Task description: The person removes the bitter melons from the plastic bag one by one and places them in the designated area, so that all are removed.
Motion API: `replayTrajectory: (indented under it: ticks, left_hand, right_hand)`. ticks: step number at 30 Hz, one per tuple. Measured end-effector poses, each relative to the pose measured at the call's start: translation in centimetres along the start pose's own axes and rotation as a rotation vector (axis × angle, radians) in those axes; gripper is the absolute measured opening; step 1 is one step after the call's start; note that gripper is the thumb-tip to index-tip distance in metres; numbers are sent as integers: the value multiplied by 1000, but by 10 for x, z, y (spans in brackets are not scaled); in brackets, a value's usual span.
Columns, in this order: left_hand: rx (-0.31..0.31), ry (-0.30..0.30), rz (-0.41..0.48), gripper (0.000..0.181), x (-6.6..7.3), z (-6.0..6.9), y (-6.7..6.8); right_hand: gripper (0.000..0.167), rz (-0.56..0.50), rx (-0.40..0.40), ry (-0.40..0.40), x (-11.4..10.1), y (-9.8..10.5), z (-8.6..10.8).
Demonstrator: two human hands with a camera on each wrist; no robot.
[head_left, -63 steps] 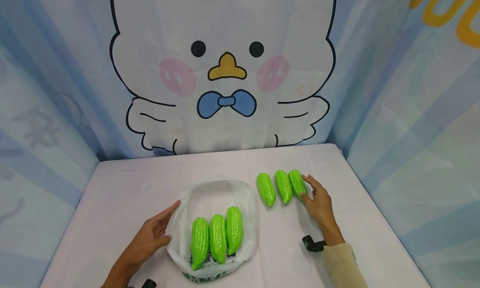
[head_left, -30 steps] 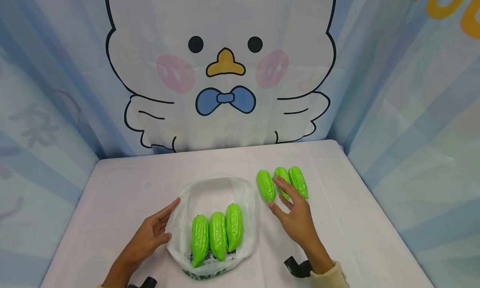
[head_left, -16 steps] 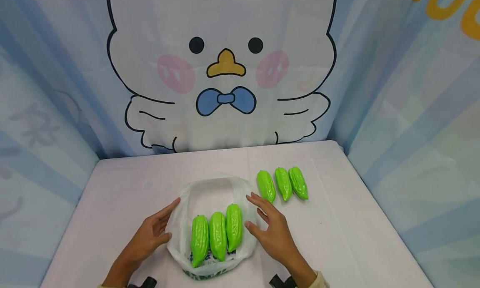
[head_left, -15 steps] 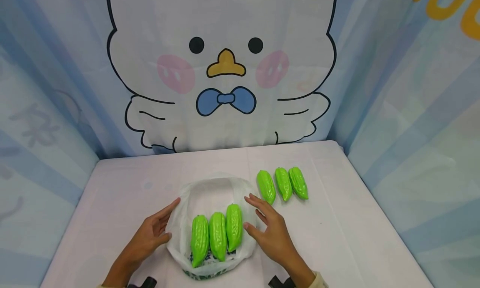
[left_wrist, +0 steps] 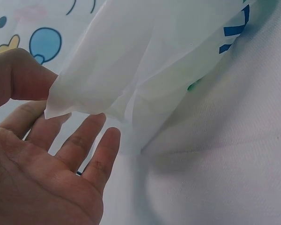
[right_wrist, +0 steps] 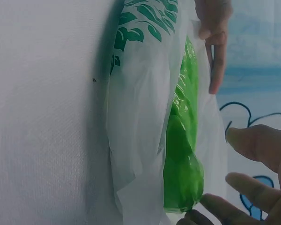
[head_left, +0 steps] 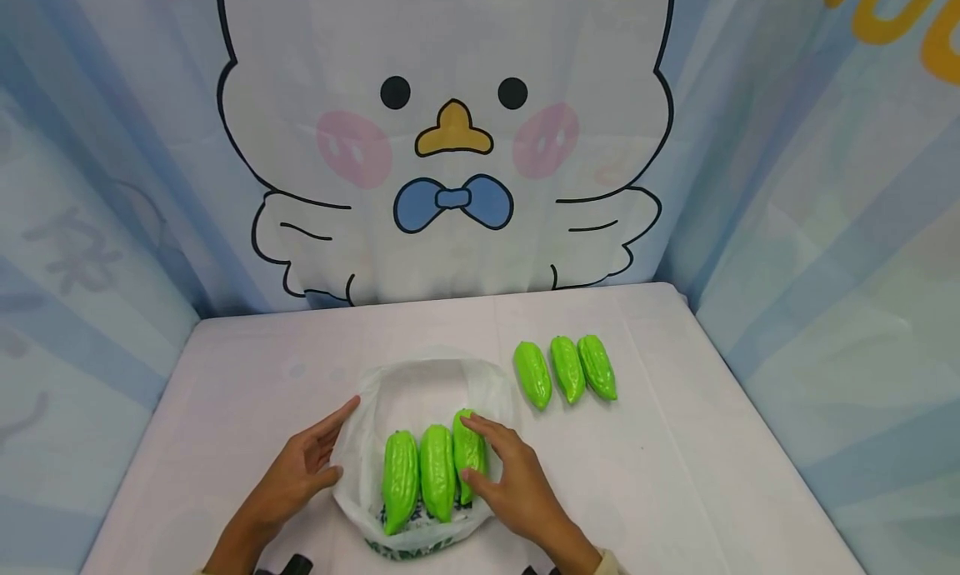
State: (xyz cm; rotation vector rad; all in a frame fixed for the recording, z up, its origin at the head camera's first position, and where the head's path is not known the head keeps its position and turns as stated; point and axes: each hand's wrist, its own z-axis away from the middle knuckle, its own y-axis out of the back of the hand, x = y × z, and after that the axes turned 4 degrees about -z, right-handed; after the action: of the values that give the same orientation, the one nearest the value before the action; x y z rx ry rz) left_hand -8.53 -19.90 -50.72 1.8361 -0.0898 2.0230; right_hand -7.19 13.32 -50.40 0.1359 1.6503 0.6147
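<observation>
A white plastic bag (head_left: 498, 392) with its mouth rolled wide stands on the table, holding three bright green bitter melons: the left (head_left: 401, 483), the middle (head_left: 437, 473) and the right (head_left: 467, 446). My left hand (head_left: 303, 467) touches the bag's left rim with fairly straight fingers; its fingers (left_wrist: 91, 136) lie against the thin film. Over the bag's right side, my right hand (head_left: 513, 479) spreads thumb and fingers at the rightmost melon. In the right wrist view, one fingertip is at the end of that melon (right_wrist: 182, 164), and the thumb stands apart from it.
Three more bitter melons lie in a row beyond the bag at the right: one at left (head_left: 532, 375), one in the middle (head_left: 567, 369), one at right (head_left: 597, 367). A white cloth covers the table (head_left: 675, 475). Cartoon-printed curtains (head_left: 450, 258) enclose the back and sides.
My right hand has left the row of three melons at the back right and come left and nearer, over the bag's right melon. My left hand stays at the rim.
</observation>
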Motion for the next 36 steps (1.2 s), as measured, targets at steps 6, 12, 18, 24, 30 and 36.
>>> replayTrajectory:
  ticks: [6, 12, 18, 24, 30, 36]
  left_hand:
    - [9, 17, -4, 95, -1, 0, 1]
    - [8, 0, 1, 94, 0, 1, 2]
    - [7, -2, 10, 94, 0, 2, 2]
    - [12, -8, -2, 93, -1, 2, 2]
    - [3, -9, 1, 93, -1, 1, 2]
    - [-4, -19, -2, 92, -2, 0, 2]
  right_hand:
    - [71, 63, 8, -10, 2, -2, -4]
    - [71, 108, 17, -42, 7, -2, -9]
    - [67, 126, 48, -36, 8, -2, -11]
    - [63, 93, 58, -21, 7, 1, -11]
    - [63, -35, 26, -51, 3, 7, -6]
    - [63, -101, 29, -53, -2, 15, -2]
